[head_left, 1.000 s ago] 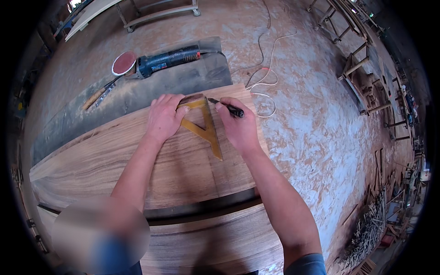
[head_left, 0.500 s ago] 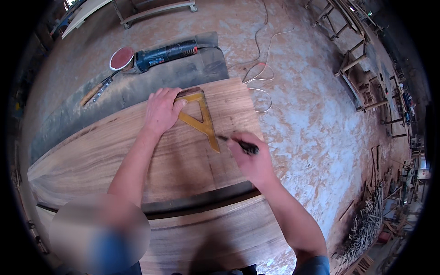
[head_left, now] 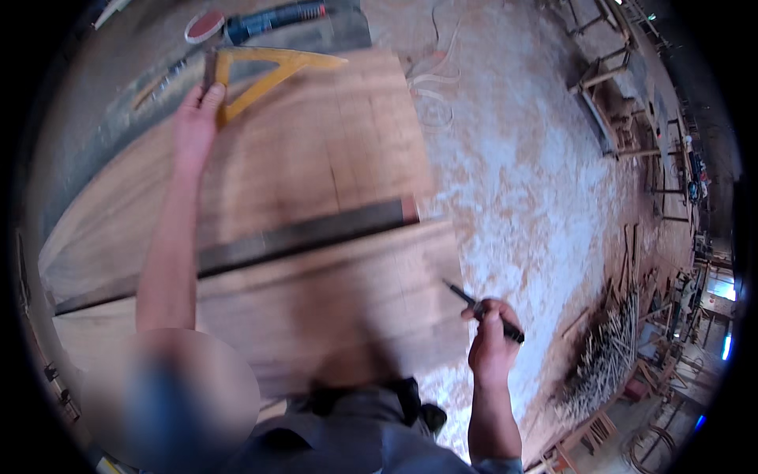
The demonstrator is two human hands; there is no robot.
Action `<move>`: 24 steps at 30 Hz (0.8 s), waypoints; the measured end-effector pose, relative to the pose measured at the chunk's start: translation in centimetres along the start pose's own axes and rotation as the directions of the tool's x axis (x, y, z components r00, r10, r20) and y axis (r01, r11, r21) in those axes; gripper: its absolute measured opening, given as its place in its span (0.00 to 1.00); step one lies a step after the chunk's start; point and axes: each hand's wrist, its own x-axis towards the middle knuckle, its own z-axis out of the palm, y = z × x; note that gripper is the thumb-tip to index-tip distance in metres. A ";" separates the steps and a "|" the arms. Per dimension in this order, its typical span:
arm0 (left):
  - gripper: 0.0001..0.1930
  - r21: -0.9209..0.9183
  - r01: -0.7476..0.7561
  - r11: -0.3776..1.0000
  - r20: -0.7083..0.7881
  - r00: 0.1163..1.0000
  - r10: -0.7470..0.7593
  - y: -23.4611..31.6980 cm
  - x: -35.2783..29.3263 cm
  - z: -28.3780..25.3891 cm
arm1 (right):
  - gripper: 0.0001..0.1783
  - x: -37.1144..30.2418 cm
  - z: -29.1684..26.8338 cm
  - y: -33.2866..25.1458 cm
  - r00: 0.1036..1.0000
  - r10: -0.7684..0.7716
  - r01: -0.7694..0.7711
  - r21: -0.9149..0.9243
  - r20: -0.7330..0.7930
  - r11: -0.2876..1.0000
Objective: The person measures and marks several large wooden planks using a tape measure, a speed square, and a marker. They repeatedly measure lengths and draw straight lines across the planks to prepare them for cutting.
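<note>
My left hand (head_left: 197, 122) grips the dark wooden stock of a yellow triangular set square (head_left: 309, 60), lifted at the far edge of a wide wooden board (head_left: 308, 150). A thin dark line crosses that board's right part. My right hand (head_left: 493, 344) is closed round a slim black pen-like tool (head_left: 467, 300), its pointed tip towards the right end of a second, nearer wooden board (head_left: 347, 288). Whether the tip touches wood I cannot tell. Between the two boards runs a dark strip (head_left: 316, 237).
Beyond the far board lies a blue-black power sander (head_left: 276, 20) with a round reddish disc (head_left: 205, 27). A pale cable (head_left: 433, 79) loops on the floor. Wooden frames (head_left: 602, 103) stand at the right, above a pile of thin sticks (head_left: 604, 347).
My left hand has moved left and away from me, lifting and turning the set square. My right hand has drawn back with the black tool, from the far board towards the nearer one.
</note>
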 end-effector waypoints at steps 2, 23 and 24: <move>0.21 0.126 0.113 0.986 0.171 0.976 -0.134 3.5 -6.5 -1.7 | 0.16 -0.6 -1.6 0.7 1.000 -0.013 0.013 0.003 0.009 1.000; 0.18 0.539 -0.335 0.773 0.598 0.799 -0.071 4.9 -23.8 6.0 | 0.14 -7.4 -11.3 3.7 0.985 0.139 -0.149 0.100 0.101 0.984; 0.18 0.555 -0.333 0.762 0.588 0.806 -0.076 4.9 -23.8 6.1 | 0.14 -7.5 -11.5 3.7 0.985 0.143 -0.152 0.096 0.098 0.984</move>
